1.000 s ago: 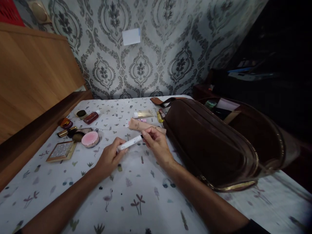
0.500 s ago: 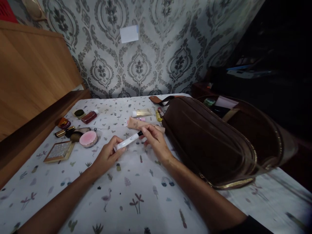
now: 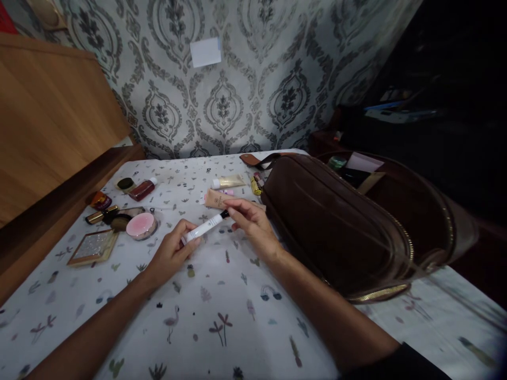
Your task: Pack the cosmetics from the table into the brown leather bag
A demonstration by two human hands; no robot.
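Note:
My left hand (image 3: 178,245) is closed on the lower end of a slim white tube (image 3: 205,227) with small print. The tube is tilted, its black cap (image 3: 224,214) pointing up and to the right. My right hand (image 3: 253,224) has its thumb and fingertips at that cap, with the index finger stretched out above it. Just behind the right fingers lies a beige squeeze tube (image 3: 216,199), partly hidden by the hand. A gold tube with a white cap (image 3: 229,181) and a small yellow item (image 3: 255,185) lie farther back.
A large brown bag (image 3: 332,227), unzipped, stands at the right with things inside. At the left are a pink round compact (image 3: 141,226), a glittery palette (image 3: 93,247), a red bottle (image 3: 142,190) and several small cosmetics. A wooden panel (image 3: 51,116) borders the left side.
My right index finger has straightened out over the cap. The left hand keeps its hold on the white tube. The whole view has shifted slightly.

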